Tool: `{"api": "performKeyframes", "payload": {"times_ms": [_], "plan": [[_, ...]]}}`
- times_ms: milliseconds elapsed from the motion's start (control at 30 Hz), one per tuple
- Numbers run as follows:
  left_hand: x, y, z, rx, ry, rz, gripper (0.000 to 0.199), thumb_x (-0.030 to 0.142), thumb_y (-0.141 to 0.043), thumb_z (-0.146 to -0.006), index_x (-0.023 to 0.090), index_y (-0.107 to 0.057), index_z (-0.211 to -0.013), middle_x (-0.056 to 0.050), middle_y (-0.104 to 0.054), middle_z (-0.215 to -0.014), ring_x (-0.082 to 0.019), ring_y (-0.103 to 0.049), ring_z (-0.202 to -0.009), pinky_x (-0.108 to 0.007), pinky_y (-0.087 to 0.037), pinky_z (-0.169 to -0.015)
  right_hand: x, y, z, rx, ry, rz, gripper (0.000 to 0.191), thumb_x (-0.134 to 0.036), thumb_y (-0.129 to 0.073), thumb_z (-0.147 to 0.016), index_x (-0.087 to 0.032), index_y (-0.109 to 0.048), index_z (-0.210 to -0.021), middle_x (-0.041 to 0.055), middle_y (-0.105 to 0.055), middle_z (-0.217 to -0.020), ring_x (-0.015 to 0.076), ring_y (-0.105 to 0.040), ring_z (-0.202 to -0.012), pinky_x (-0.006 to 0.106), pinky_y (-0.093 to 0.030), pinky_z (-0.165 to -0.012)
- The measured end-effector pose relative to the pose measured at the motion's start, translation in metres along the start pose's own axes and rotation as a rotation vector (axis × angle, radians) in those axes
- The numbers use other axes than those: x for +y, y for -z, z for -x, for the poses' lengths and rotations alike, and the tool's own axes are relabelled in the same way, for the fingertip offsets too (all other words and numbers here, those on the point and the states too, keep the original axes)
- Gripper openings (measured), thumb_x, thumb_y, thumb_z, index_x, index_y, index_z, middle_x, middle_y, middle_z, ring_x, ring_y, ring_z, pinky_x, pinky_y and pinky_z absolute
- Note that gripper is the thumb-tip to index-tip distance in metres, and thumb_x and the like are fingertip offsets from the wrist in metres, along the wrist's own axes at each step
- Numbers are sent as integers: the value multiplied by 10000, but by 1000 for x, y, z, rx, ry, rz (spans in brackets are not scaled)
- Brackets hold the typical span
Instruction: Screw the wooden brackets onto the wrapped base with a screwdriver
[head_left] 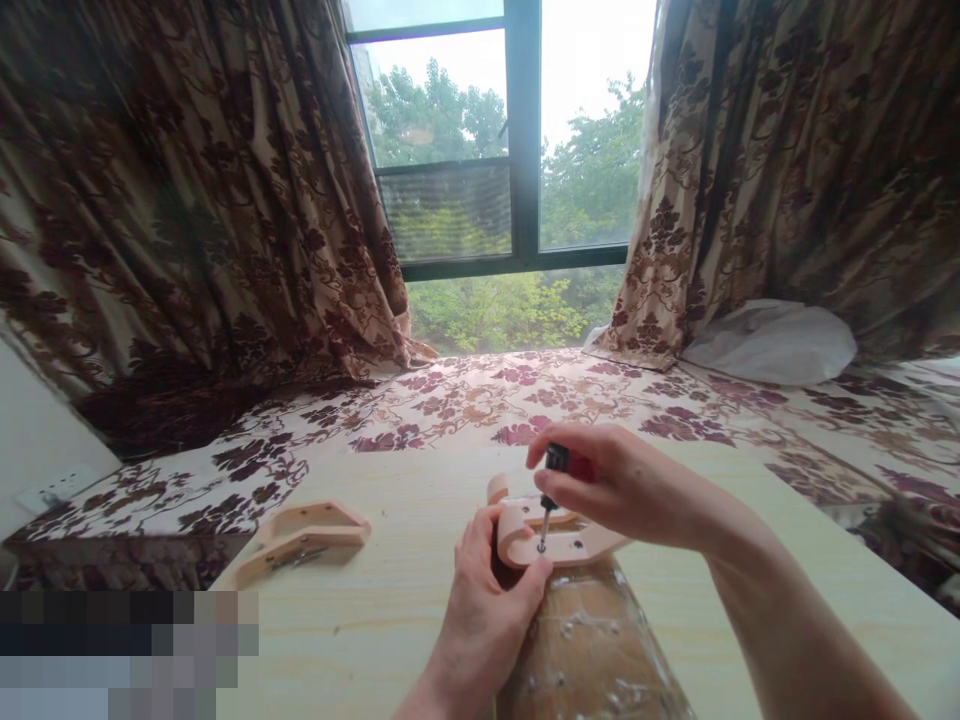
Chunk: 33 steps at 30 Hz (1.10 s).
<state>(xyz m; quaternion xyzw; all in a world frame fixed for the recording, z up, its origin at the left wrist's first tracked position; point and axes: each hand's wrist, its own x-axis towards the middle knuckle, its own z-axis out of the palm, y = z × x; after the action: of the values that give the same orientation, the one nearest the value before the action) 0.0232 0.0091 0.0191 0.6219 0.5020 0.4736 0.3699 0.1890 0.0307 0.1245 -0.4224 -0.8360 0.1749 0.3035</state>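
Note:
My right hand (600, 480) is closed around a screwdriver (556, 470) with a black and red handle. The screwdriver stands nearly upright, its tip at a dark hole or screw in a pale wooden piece (562, 548) with a curled end. My left hand (491, 575) grips the curled end of that piece, thumb in front and fingers behind. A second similar wooden part (499, 487) shows just behind it. Both rest on a brown block wrapped in clear plastic (585, 650). Further left, angled wooden pieces (311, 530) lie together, with thin dark metal bits beside them.
A light wooden board (390, 620) forms the work surface. Behind it lies a floral cloth (480, 400) below a window (525, 140), flanked by patterned curtains (247, 200). A white plastic bag (772, 340) sits at the back right. A wall socket (64, 487) is at left.

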Motion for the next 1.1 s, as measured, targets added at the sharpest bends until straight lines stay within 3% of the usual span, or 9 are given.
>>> {"api": "performKeyframes", "payload": {"times_ms": [100,300,567,767,967,1100], "plan": [[1,0,0,1,-2,3,314,322,-632,-713,234,-532,-997,-27,-608,-967,-212,-570,-957,-345,-430,-877,4,0,0,-10,16,-41,168,-284,-520,-858,-172,-572,-744,-41,-457,-599,86,-382,-559,214,-298,-511],[1,1,0,9,-3,3,309,346,-641,-709,232,-539,-977,-22,-612,-957,-213,-573,-954,-331,-437,-852,12,-11,-8,107,10,15,275,-357,-525,-861,-182,-450,-662,-57,-392,-550,83,-318,-524,224,-233,-466],[1,1,0,3,-13,2,293,344,-638,-713,234,-545,-968,-18,-612,-941,-203,-572,-929,-325,-433,-851,7,-1,-1,-16,-1,-71,149,-249,-518,-838,-160,-599,-751,-38,-463,-585,83,-392,-545,202,-296,-488],[2,1,0,-3,-15,2,287,331,-634,-717,231,-540,-970,-18,-610,-949,-204,-574,-927,-332,-433,-854,13,-9,-7,102,-24,37,293,-369,-520,-858,-175,-479,-642,-46,-413,-543,87,-341,-529,220,-260,-472],[2,1,0,-4,-19,-5,273,310,-632,-726,236,-534,-970,-11,-610,-945,-200,-572,-934,-330,-424,-866,6,3,1,26,-34,-24,130,-282,-542,-843,-192,-614,-900,-51,-454,-584,89,-383,-532,213,-291,-483],[1,1,0,-2,-23,-4,271,304,-632,-727,237,-536,-971,-10,-612,-946,-200,-573,-938,-330,-421,-870,8,7,3,12,5,-62,147,-288,-513,-865,-180,-599,-814,-38,-485,-617,90,-397,-555,213,-315,-496]]}}
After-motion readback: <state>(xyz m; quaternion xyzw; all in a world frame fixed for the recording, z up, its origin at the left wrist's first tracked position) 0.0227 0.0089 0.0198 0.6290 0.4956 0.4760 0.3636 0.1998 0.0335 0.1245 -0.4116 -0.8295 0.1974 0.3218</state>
